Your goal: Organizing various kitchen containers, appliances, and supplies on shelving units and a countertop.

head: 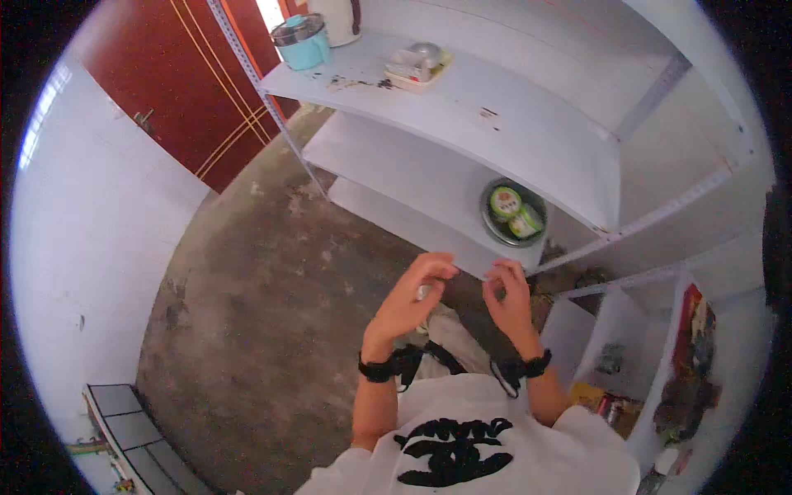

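My left hand (411,294) is raised in front of my body, its fingers curled and the thumb apart from them. A small pale patch shows beside its thumb; I cannot tell what it is. My right hand (510,297) is held up a short way to the right, fingers bent, nothing seen in it. Black bands circle both wrists. Nearest to the right hand, a dark round bowl (490,229) stands on the middle board of a white shelf rack (396,148). Two green-and-white packages (506,202) lie in the bowl.
On the top board are a turquoise electric pot (304,52), a white kettle (337,21) and a small tray (411,81) with metal and clear containers. A second white rack (612,328) holds goods at right. A red-brown door (179,93) is at upper left, above the concrete floor (266,309).
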A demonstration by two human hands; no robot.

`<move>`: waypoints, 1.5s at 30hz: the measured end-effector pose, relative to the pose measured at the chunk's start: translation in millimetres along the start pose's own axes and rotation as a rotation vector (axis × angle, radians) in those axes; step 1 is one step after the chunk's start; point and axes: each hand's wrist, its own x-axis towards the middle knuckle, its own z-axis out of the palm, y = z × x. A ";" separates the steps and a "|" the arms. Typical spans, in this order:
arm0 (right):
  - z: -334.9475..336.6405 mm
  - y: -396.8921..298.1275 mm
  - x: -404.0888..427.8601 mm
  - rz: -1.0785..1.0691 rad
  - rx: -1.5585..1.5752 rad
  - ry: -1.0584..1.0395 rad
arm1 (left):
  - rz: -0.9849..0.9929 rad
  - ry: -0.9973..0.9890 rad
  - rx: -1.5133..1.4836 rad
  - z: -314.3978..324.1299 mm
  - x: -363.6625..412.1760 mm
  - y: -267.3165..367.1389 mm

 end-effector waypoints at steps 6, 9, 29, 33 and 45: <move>129.7 -55.4 176.1 -0.182 0.075 -0.090 | -0.259 0.370 -0.060 -156.0 35.3 -22.4; 182.4 -73.3 257.5 -0.211 0.149 -0.131 | -0.318 0.391 -0.025 -229.7 86.9 -21.0; 451.7 -152.2 751.9 -0.052 0.329 0.343 | -0.217 0.399 0.135 -659.5 347.4 -111.9; 517.7 -175.6 796.4 0.131 0.462 0.487 | -0.136 0.288 0.139 -753.1 398.7 -128.7; 593.0 -196.4 809.8 0.343 0.652 0.692 | -0.180 0.474 -0.230 -867.9 530.3 -222.6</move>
